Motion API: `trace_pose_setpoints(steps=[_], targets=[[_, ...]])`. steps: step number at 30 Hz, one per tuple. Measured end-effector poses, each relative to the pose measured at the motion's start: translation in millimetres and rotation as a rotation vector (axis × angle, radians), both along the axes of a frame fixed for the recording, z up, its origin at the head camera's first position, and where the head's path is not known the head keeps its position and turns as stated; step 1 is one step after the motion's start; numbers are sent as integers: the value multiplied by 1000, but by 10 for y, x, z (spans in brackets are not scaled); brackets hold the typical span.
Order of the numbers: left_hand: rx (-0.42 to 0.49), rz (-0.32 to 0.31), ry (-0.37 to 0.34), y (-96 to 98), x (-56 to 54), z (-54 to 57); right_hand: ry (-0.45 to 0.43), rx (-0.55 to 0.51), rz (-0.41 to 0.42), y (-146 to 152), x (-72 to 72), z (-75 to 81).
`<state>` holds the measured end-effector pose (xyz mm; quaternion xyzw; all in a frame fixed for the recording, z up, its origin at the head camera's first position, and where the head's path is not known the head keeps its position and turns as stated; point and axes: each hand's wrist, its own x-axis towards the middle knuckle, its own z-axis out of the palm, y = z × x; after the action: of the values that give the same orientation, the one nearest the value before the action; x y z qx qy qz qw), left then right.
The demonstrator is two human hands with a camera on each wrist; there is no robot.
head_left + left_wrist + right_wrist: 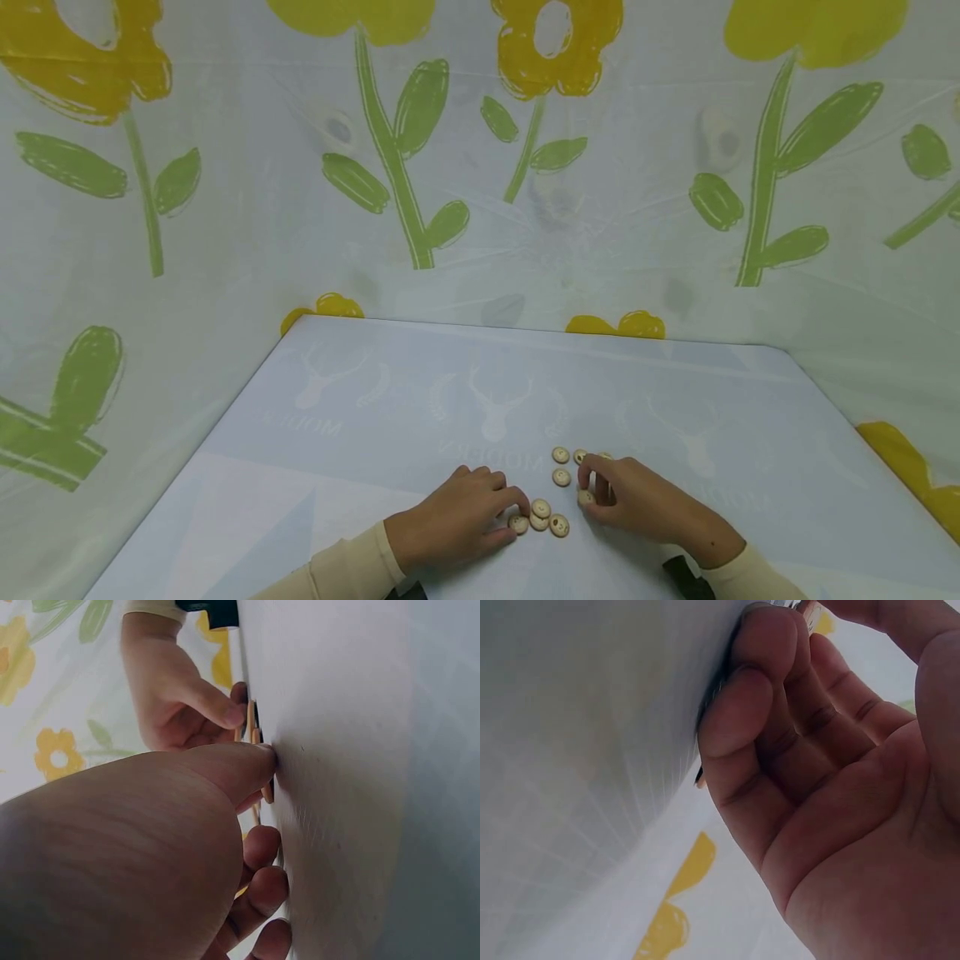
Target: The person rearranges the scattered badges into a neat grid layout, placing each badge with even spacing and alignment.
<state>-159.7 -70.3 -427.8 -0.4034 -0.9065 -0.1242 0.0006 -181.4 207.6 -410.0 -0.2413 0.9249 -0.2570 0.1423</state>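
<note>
Small round wooden buttons lie on the table in two groups between my hands. In the head view my left hand [468,512] rests low on the table, its thumb and index finger pinching a wooden button [518,525] at the left of the near group. Right beside it, one button [541,507] overlaps another, and a button with a dark spot [558,526] lies to their right. My right hand [637,500] pinches another button [585,497] between thumb and index finger, tilted up close over the table. In the right wrist view the curled fingers [739,712] hide most of the buttons.
Beyond the near group, a button [561,477] and another button [560,455] form a column, with more buttons in a row partly behind my right hand. The pale table [420,392] has faint deer-head prints. A flowered curtain [622,208] hangs past its far edge.
</note>
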Motion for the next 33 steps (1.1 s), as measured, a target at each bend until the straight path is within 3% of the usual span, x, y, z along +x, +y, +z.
trace_pose_setpoints(steps=[33], targets=[[-5, 3, 8, 12, 20, 47, 18, -3, -76, -33, -25, -37]])
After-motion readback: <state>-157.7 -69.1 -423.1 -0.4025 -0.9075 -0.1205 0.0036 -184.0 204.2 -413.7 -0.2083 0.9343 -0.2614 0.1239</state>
